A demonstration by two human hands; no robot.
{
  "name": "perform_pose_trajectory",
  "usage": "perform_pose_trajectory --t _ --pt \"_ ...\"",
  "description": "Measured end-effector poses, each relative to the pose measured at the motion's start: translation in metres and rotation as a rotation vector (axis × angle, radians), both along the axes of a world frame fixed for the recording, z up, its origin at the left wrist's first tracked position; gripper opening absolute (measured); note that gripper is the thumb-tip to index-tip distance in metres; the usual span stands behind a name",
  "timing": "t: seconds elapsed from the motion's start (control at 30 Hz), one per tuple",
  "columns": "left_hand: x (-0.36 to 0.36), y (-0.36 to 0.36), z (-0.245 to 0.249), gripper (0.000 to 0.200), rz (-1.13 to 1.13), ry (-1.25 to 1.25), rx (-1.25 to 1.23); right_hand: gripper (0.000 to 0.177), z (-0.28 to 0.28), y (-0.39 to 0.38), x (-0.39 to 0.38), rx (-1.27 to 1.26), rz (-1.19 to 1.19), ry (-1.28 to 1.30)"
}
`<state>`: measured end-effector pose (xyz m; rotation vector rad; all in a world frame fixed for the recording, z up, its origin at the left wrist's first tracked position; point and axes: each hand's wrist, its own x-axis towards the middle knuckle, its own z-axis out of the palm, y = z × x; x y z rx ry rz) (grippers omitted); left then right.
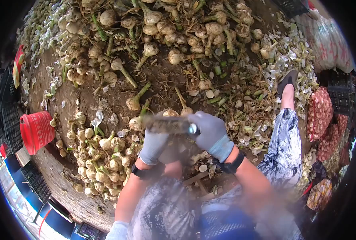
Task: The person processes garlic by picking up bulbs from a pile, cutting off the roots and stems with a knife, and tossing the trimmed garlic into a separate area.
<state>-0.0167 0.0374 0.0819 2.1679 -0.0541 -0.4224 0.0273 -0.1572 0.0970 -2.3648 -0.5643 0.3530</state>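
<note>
My right hand (pixel 211 134), in a grey glove, is closed round the handle end of a blurred, dirt-covered knife (pixel 166 125) with a shiny round collar. The broad blade points left, across the front of my left hand (pixel 153 146). That gloved hand is curled beneath and behind the blade; most of its fingers and whatever they hold are hidden. Just beyond the blade lie garlic bulbs (pixel 170 113) with soil on them. Another garlic bulb with a thick green stem (pixel 133 104) rests on the ground ahead.
A large heap of stemmed garlic (pixel 166 28) lies ahead; trimmed bulbs (pixel 110 165) are piled at left. A red bucket (pixel 37 132) stands farther left. Stem scraps and peelings (pixel 262 100) cover the ground at right, by my foot (pixel 287 86) and full net sacks (pixel 320 114).
</note>
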Motion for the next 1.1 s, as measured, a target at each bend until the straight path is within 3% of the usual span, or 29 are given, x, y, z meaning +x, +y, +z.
perform_pose_trajectory --t 0.03,0.1,0.27,0.33,0.37,0.47,0.53,0.67,0.7,0.73,0.8,0.83,0.9,0.93,1.0,1.1 --pt "-0.003 -0.002 -0.003 0.045 -0.005 0.002 -0.001 0.031 0.000 -0.002 -0.003 -0.001 -0.005 0.002" --pt "-0.006 -0.006 -0.002 0.044 0.376 0.237 -0.448 0.036 0.002 -0.002 -0.007 -0.144 0.073 -0.031" --pt "-0.005 -0.001 -0.002 0.048 0.415 0.370 -0.481 0.037 0.001 -0.002 -0.009 -0.125 0.075 -0.002" --pt "-0.008 0.004 -0.010 0.046 0.211 0.091 -0.326 0.035 0.003 0.000 -0.012 -0.131 0.084 0.042" --pt "-0.009 0.004 -0.011 0.046 0.211 0.091 -0.327 0.035 0.005 0.001 -0.012 -0.135 0.087 0.060" --pt "-0.004 0.002 0.000 0.043 0.225 0.166 -0.344 0.034 0.000 0.000 -0.013 -0.101 0.076 0.060" --pt "-0.006 0.000 0.007 0.042 0.383 0.367 -0.533 0.034 -0.007 -0.003 -0.017 -0.067 0.061 0.046" --pt "-0.011 0.000 0.001 0.037 0.403 0.283 -0.572 0.030 -0.021 -0.004 -0.024 -0.052 0.004 0.000" --pt "-0.008 0.002 0.003 0.035 0.397 0.437 -0.558 0.026 -0.024 -0.004 -0.024 -0.048 -0.043 -0.048" --pt "-0.001 0.003 0.007 0.034 0.386 0.582 -0.544 0.021 -0.038 -0.007 -0.020 -0.171 -0.168 0.190" --pt "-0.001 -0.005 0.035 0.034 0.375 0.448 -0.735 0.017 -0.053 -0.030 -0.007 -0.350 -0.323 0.604" --pt "-0.002 -0.007 0.043 0.036 0.387 0.432 -0.780 0.017 -0.055 -0.028 -0.010 -0.351 -0.307 0.598" --pt "-0.005 -0.010 0.033 0.038 0.368 0.353 -0.712 0.021 -0.046 -0.033 -0.030 0.198 -0.498 0.615" --pt "0.007 -0.016 0.022 0.040 0.322 0.243 -0.655 0.020 -0.033 -0.025 -0.029 0.474 -0.590 0.741" --pt "0.009 -0.018 0.010 0.041 0.112 0.067 -0.303 0.025 -0.009 -0.014 -0.026 0.813 -0.677 0.852" --pt "0.000 -0.026 -0.009 0.037 0.236 0.228 -0.441 0.035 -0.026 -0.025 -0.035 0.445 -0.386 0.602"
